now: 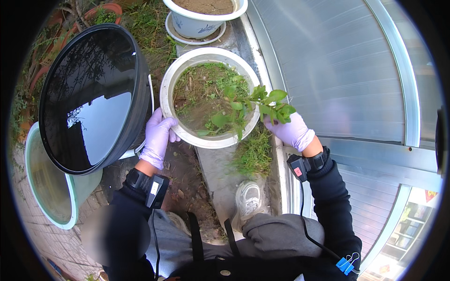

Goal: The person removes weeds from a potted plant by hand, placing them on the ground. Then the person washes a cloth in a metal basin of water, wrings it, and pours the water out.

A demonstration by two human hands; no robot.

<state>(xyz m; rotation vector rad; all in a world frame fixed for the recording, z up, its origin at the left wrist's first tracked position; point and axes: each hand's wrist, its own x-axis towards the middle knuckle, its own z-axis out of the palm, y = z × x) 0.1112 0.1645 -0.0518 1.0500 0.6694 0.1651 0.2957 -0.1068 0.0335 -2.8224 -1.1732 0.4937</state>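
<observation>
My left hand [157,140], in a thin lilac glove, grips the left rim of a round white plant pot [168,80], thumb on top and fingers around the outer wall. Soil [197,114] with small weeds and moss fills the pot. A leafy green plant [242,100] leans out over the pot's right rim. Beside that rim is my right hand [290,131], gloved the same way, its fingertips partly hidden behind the leaves. Whether those fingers hold the rim or the stem cannot be made out.
On the left stands a large black tub [140,102] filled with dark, reflecting water, near a pale green tub [75,200]. A blue-patterned white pot [197,24] sits on its saucer [172,31] beyond. A metal-framed panel wall [337,77] borders the right; grass [255,154] grows by my shoe [248,198].
</observation>
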